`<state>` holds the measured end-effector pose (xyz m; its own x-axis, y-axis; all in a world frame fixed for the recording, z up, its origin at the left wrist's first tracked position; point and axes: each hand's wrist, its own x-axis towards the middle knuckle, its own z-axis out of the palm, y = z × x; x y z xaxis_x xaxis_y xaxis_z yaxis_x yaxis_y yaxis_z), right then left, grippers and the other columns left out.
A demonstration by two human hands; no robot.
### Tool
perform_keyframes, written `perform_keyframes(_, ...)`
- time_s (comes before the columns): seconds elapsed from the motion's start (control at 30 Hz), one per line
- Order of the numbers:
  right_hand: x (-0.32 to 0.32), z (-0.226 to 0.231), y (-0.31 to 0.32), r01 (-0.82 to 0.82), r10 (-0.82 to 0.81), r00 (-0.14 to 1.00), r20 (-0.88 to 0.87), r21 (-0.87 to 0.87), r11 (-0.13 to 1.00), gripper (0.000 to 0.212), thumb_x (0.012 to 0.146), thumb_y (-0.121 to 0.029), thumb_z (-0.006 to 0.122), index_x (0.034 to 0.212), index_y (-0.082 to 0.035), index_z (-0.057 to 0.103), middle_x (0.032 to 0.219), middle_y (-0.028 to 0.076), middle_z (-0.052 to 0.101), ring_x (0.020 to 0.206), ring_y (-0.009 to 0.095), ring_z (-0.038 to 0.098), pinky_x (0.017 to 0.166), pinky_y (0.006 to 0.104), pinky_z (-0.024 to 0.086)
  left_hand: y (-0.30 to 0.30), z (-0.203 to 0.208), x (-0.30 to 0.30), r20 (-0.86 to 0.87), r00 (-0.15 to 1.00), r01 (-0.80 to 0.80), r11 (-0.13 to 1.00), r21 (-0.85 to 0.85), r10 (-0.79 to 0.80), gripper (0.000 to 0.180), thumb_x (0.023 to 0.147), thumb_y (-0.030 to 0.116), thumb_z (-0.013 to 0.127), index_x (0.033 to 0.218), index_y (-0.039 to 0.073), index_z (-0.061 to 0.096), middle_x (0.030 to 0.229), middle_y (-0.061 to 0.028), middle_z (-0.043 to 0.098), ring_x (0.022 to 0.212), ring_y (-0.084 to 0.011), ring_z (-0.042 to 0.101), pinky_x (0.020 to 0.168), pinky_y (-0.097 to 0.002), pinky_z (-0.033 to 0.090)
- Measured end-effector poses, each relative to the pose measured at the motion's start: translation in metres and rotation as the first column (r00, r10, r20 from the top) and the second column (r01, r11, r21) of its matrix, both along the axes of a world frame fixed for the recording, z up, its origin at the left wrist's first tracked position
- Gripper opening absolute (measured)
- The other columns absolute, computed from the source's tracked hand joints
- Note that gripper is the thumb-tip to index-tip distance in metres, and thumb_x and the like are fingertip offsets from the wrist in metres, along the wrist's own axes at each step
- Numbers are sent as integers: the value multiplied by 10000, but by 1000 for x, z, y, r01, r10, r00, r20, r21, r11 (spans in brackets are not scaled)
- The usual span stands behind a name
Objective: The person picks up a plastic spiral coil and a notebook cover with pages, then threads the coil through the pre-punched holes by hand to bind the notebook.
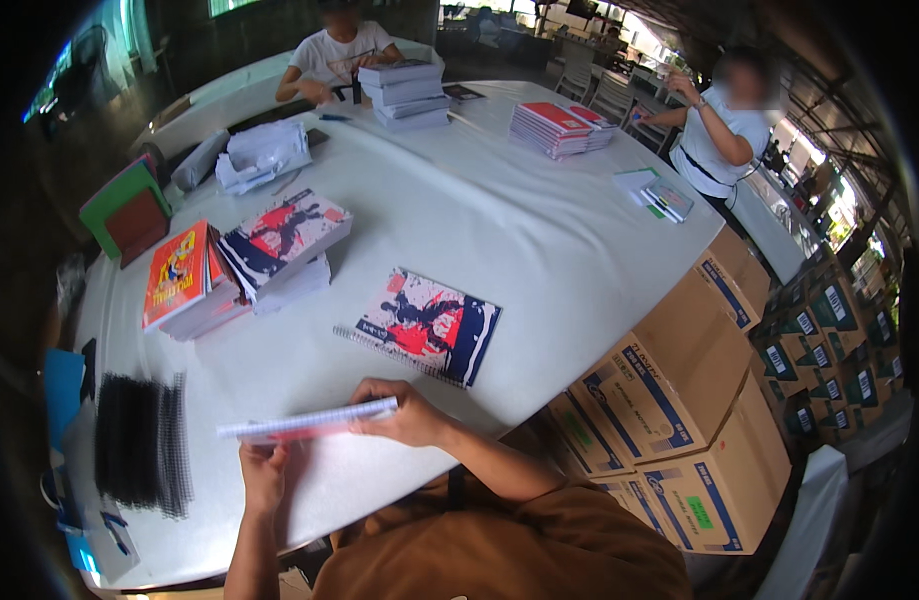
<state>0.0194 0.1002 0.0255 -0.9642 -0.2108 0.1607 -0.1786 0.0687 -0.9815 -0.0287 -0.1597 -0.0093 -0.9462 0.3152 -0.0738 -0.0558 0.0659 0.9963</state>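
Near the table's front edge I hold a thin notebook [310,422] almost edge-on, its white page edge toward me and a reddish tint along its lower side. My left hand [264,474] grips its left end from below, thumb against the edge. On the right end, the fingers of my right hand [404,414] are closed around the corner. Just beyond lies a spiral-bound notebook [425,325] with a red, dark blue and white cover, flat on the table. Left of my hands rests a bundle of black binding coils [140,445].
Stacks of notebooks [285,235] stand at the left, with green and brown boards [125,210] behind. More stacks [405,95] and red booklets [560,128] lie farther off. Cardboard boxes [670,390] are piled along the right edge. Two people [720,140] are across the table.
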Motion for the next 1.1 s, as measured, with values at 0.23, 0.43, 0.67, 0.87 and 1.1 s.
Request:
perform_keyframes(0.23,-9,17,3,-163,155,957,-247,-12,986,391,788,57,553,1156,-71,574,1125,89,608,1006,159,580,885,259,427,-85,21,-61,-677,727,-647,213,-732,-117,311,809,195,581,1047,16,491,983,-180,512,953,-350,486,836,-416,393)
perform_keyframes(0.43,-20,16,11,-68,54,981,-188,-68,995,313,795,-3,621,1102,32,578,1071,122,624,960,137,589,847,262,461,-124,0,-77,-700,714,-688,161,-707,-21,149,837,197,519,887,65,469,920,-118,537,856,-340,551,674,-444,456)
perform_keyframes(0.67,-26,5,5,51,-36,949,-312,39,998,250,793,-10,626,1043,-1,626,912,87,666,785,92,601,697,224,486,-120,5,-73,-712,702,-710,82,-700,-5,203,806,233,560,876,54,492,886,-130,549,861,-310,568,684,-426,461)
perform_keyframes(0.87,-23,6,12,93,-89,968,-236,3,996,258,773,-2,651,1021,54,614,896,94,663,800,100,606,702,221,477,-123,37,-81,-670,698,-701,431,-567,253,197,845,195,545,899,13,493,860,-165,568,804,-321,574,700,-405,460)
perform_keyframes(1.1,-29,2,12,98,-96,971,-218,-2,995,258,780,2,643,1027,64,601,891,92,656,805,103,599,743,228,463,-62,85,-40,-248,962,57,971,-232,-115,203,883,139,381,1051,43,441,789,-37,473,711,-113,418,681,-253,389)
